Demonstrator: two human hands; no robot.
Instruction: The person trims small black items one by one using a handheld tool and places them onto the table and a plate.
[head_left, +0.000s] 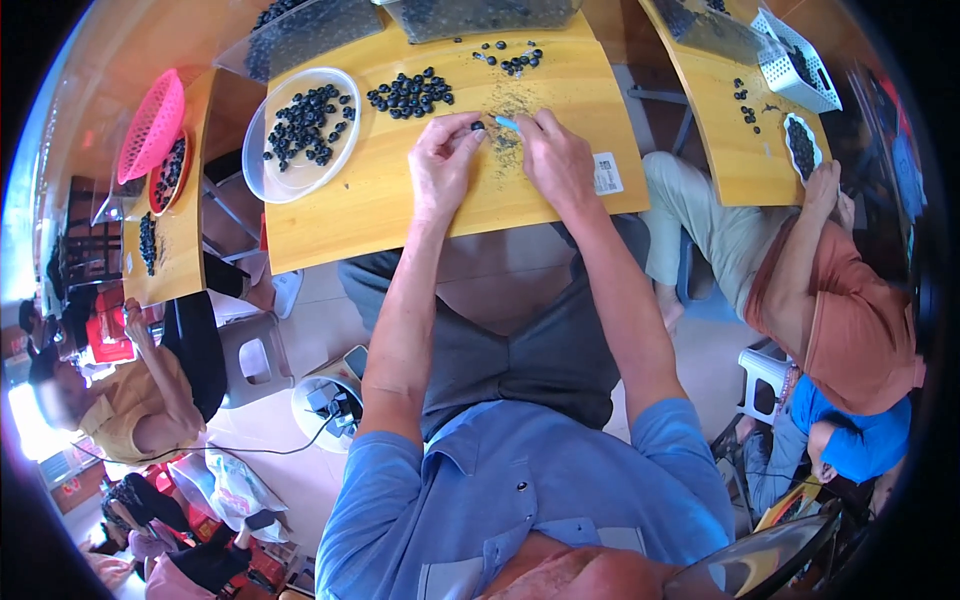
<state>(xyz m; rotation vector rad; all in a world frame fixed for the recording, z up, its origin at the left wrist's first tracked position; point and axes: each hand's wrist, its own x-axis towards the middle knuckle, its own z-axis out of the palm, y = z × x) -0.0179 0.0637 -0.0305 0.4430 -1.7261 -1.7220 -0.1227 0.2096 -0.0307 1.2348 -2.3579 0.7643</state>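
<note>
At the far left, we see a pink basket (pixel 152 125) above a neighbouring table, with a person in a yellow shirt (pixel 130 425) sitting below it. On our own wooden table (pixel 390 205), a clear round tub (pixel 302 183) stands near the left edge, partly filled with shiny black balls. Just right of it, we have a loose pile of black balls (pixel 410 94) lying on the bare wood.

Our left hand (pixel 443 165) pinches one small black ball (pixel 477 125) between thumb and fingers, over the middle of the table. Dark crumbs (pixel 508 160) lie scattered beneath, and a smaller group of balls (pixel 520 65) sits beyond them. Our right hand (pixel 558 160) is closed around a slim blue tool (pixel 507 123) that points toward the pinched ball; we cannot tell whether the two touch. A white label (pixel 607 174) lies beside our right wrist.

Farther right, at another table, a person in a rust-coloured shirt (pixel 860 310) reaches to a white-rimmed dish of dark balls, near a white basket (pixel 815 88).
</note>
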